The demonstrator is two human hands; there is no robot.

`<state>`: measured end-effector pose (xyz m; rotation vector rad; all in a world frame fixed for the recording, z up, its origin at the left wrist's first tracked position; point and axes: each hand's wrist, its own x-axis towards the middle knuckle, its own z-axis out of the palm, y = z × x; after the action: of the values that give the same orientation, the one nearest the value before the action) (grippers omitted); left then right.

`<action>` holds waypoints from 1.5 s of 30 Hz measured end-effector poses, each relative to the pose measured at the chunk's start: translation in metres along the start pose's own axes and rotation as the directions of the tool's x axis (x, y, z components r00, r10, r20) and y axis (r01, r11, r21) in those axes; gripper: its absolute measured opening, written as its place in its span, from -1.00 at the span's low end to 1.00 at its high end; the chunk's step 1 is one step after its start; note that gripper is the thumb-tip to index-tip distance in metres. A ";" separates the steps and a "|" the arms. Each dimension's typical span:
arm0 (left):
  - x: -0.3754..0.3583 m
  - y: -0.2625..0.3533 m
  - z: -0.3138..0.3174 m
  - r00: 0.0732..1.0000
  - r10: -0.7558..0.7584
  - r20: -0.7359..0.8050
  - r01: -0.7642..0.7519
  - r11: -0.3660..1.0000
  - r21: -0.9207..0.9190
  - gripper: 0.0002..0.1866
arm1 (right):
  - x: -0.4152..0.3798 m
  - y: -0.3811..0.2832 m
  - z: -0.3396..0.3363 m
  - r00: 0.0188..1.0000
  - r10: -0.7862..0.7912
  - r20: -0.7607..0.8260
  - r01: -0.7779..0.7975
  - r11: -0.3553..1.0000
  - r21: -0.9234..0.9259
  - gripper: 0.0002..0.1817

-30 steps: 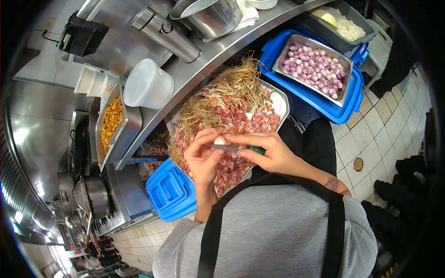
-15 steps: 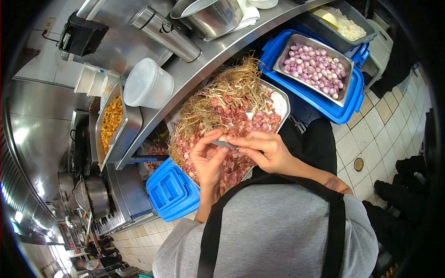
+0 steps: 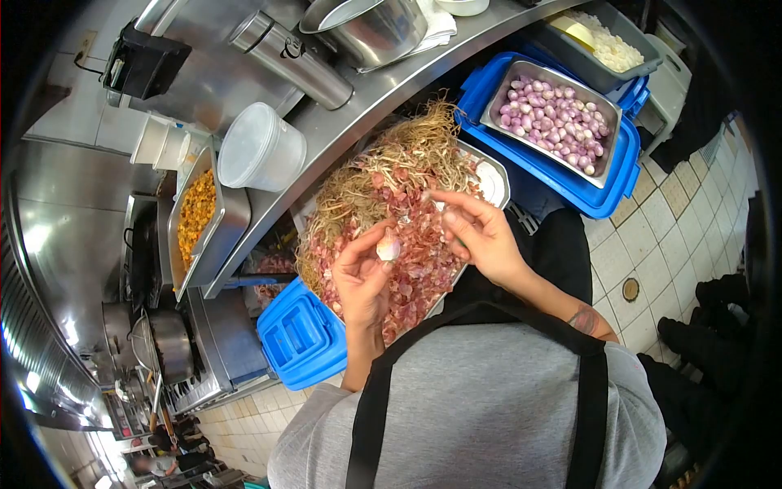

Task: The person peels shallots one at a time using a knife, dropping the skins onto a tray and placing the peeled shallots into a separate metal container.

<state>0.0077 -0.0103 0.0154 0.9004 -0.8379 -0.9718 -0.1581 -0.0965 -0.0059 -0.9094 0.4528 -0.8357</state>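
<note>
Between the thumb and fingertips of my left hand (image 3: 363,273) is a partly peeled shallot (image 3: 388,247), its pale side showing. My right hand (image 3: 482,236) is apart from it to the right, index finger stretched forward and the other fingers curled. A dark bit at its palm looks like the small knife from the earlier frame; the blade is mostly hidden. A scrap of peel appears at the index fingertip. Under both hands lies a large tray (image 3: 498,175) heaped with reddish shallot skins (image 3: 419,281) and dry stringy roots (image 3: 391,163).
Peeled shallots (image 3: 554,118) fill a steel pan on a blue lid (image 3: 607,191) at right. Another blue lid (image 3: 301,334) stands at left. The steel counter edge (image 3: 326,151) carries a white tub (image 3: 262,147), a flask (image 3: 292,61), a pot (image 3: 366,33) and a pan of orange food (image 3: 197,213).
My hands have parted. The right hand moved right and forward, away from the shallot, and the blade no longer shows against it. My left hand keeps the shallot, now more visible.
</note>
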 end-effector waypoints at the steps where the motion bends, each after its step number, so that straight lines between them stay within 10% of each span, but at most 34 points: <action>1: 0.000 -0.001 -0.001 1.000 -0.010 0.004 0.010 1.000 -0.008 -0.59 | -0.002 -0.002 0.001 1.000 0.004 0.026 -0.003 1.000 -0.027 -0.65; 7: 0.000 -0.006 -0.008 1.000 -0.001 0.029 -0.001 0.996 0.089 -0.59 | -0.006 -0.003 0.016 0.894 -0.366 0.259 0.443 0.812 -0.381 -0.62; 11: 0.000 -0.001 -0.005 0.999 0.025 0.038 -0.030 0.990 0.137 -0.64 | -0.008 -0.005 0.014 0.877 -0.340 0.339 0.472 0.744 -0.474 -0.62; 17: -0.001 0.001 -0.004 0.995 0.043 0.095 -0.060 0.981 0.184 -0.61 | -0.012 -0.017 0.011 0.926 -0.156 0.343 0.348 0.705 -0.618 -0.66; 20: -0.001 -0.001 -0.010 0.993 0.056 0.109 -0.083 0.962 0.259 -0.63 | -0.009 -0.013 0.008 0.898 -0.242 0.367 0.412 0.753 -0.512 -0.69; 27: -0.004 0.002 0.000 0.998 -0.036 0.049 0.032 0.996 0.089 -0.60 | -0.005 -0.005 -0.001 0.984 0.095 0.150 -0.089 0.995 -0.049 -0.66; 32: -0.001 0.003 0.001 0.996 -0.076 0.042 0.077 0.997 0.000 -0.59 | 0.002 0.005 -0.006 0.994 -0.062 -0.095 0.060 0.998 -0.019 -0.66; 36: -0.001 -0.002 0.002 0.998 -0.068 0.019 0.067 0.998 0.016 -0.59 | -0.009 -0.004 0.005 0.994 -0.084 0.070 0.095 0.978 -0.186 -0.65; 39: -0.002 -0.006 -0.003 1.000 -0.012 0.013 0.011 0.996 0.090 -0.57 | -0.006 0.005 0.011 0.911 -0.368 0.184 0.411 0.840 -0.355 -0.64; 45: 0.000 -0.001 -0.002 0.997 -0.071 0.043 0.071 0.997 -0.007 -0.60 | -0.012 -0.012 0.013 0.965 -0.172 0.197 0.232 0.908 -0.349 -0.65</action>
<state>0.0092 -0.0098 0.0135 0.9099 -0.8426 -1.0587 -0.1624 -0.0851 0.0114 -1.3838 0.3829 -0.8715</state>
